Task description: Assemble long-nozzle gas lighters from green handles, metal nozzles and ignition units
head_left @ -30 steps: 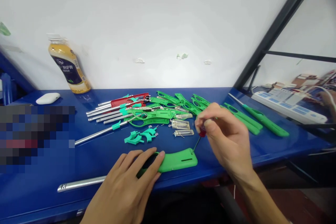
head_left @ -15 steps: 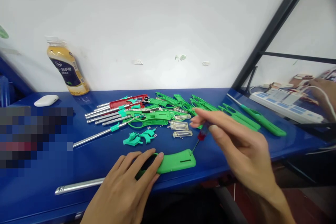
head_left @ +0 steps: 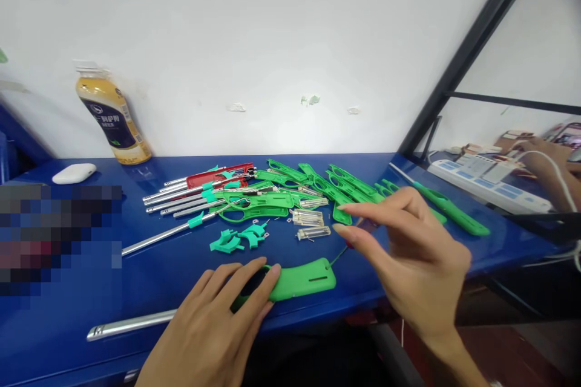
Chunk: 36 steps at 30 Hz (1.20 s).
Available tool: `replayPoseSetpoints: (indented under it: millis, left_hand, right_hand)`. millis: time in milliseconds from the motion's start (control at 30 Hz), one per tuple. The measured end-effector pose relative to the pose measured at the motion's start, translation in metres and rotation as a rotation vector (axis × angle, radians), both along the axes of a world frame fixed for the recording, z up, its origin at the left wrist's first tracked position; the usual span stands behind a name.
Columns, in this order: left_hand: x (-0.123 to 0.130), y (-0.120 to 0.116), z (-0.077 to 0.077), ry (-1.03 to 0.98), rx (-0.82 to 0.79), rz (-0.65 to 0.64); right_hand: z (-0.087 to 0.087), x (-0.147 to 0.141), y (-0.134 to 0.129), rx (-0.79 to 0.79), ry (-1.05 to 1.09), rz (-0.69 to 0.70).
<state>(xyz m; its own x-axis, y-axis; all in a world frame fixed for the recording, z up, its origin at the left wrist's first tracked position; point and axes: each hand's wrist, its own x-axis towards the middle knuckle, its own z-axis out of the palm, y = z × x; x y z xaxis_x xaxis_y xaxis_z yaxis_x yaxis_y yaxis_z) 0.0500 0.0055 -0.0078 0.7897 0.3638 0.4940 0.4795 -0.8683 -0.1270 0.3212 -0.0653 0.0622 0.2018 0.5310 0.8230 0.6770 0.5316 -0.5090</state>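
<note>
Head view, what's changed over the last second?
The right hand shifted right; its thumb and index finger, pinched on the screwdriver before, are now apart, and whether it keeps any grip is unclear. The screwdriver leans lower, rightward. Another person's hand came into view at far right. The left hand stays on the green casing.

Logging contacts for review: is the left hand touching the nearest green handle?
Touching: the head view shows the left hand lying across the green handle, over its looped part.
</note>
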Motion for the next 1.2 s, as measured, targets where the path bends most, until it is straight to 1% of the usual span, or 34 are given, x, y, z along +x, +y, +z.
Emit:
replayPoseSetpoints:
  millis: [33,67,133,167,200,267,300,333,367,433,467,500,533,600,633,667,767,833,900,967,1000,1100,1133,1200]
  left_hand:
    - [0.0,0.0,0.0,0.0,-0.002,0.002]
    - [0.0,-0.001,-0.001,0.002,-0.008,0.004]
    - [0.0,-0.001,-0.001,0.009,-0.019,0.008]
    - [0.0,-0.001,-0.001,0.012,-0.021,0.009]
    - [0.001,-0.001,-0.001,0.015,-0.021,0.009]
    - [0.001,-0.001,-0.001,0.017,-0.017,0.008]
    - [0.001,0.0,-0.001,0.018,-0.017,0.007]
    - [0.0,0.0,-0.001,0.016,-0.016,0.003]
    - [0.0,0.0,-0.001,0.013,-0.016,0.0]
    - [0.0,0.0,-0.001,0.007,-0.019,-0.005]
    - [0.0,0.0,-0.001,0.005,-0.018,-0.006]
    - [-0.001,0.0,-0.001,0.003,-0.015,-0.005]
    - [-0.001,-0.001,-0.001,0.005,-0.015,-0.002]
    - [-0.002,-0.001,-0.001,0.008,-0.011,0.0]
    - [-0.002,-0.001,-0.001,0.011,-0.01,0.001]
    - [-0.002,-0.002,-0.001,0.014,-0.009,0.0]
    - [-0.001,-0.002,0.0,0.011,-0.006,-0.004]
    - [-0.001,-0.002,0.0,0.008,-0.003,-0.006]
    - [-0.002,-0.001,0.001,0.01,-0.006,-0.007]
    - [-0.002,-0.001,0.0,0.01,-0.009,-0.01]
    - [-0.002,-0.001,0.0,0.01,-0.012,-0.012]
    - [-0.002,-0.001,0.0,0.006,-0.02,-0.012]
    - [-0.001,0.0,0.0,0.007,-0.022,-0.007]
    - [0.0,0.0,0.001,0.004,-0.021,-0.006]
  right_hand:
    - [0.0,0.002,0.0,-0.019,-0.036,-0.012]
    - [0.001,0.002,-0.001,-0.072,-0.068,0.011]
    - [0.002,0.002,-0.003,-0.173,-0.081,0.116]
    - [0.002,0.001,-0.004,-0.175,-0.063,0.157]
    - [0.001,-0.001,-0.005,-0.144,-0.035,0.167]
    - [0.0,-0.006,-0.005,-0.051,-0.018,0.103]
    - [0.0,-0.007,-0.005,-0.035,-0.036,0.064]
    - [0.0,-0.008,-0.005,-0.052,-0.057,0.045]
    - [0.0,-0.007,-0.004,-0.093,-0.068,0.059]
    - [0.0,-0.006,-0.003,-0.18,-0.026,0.145]
    - [0.0,-0.005,-0.002,-0.193,0.016,0.179]
    - [0.0,-0.003,-0.002,-0.168,0.055,0.181]
    - [0.0,-0.003,-0.001,-0.121,0.075,0.156]
    - [0.001,-0.001,0.0,-0.04,0.047,0.062]
    - [0.002,0.0,-0.001,-0.039,0.012,0.032]
    - [0.002,0.001,-0.001,-0.067,-0.023,0.032]
    - [0.004,0.002,-0.003,-0.179,-0.049,0.149]
    - [0.003,0.001,-0.002,-0.143,0.001,0.171]
    - [0.001,0.0,0.0,-0.055,0.031,0.108]
    - [0.0,-0.001,0.001,-0.037,-0.004,0.068]
    - [0.0,-0.001,0.002,-0.066,-0.028,0.084]
    - [0.0,-0.001,0.003,-0.159,-0.01,0.214]
    - [0.0,-0.001,0.003,-0.145,0.017,0.231]
    - [0.0,-0.001,0.004,-0.058,0.042,0.184]
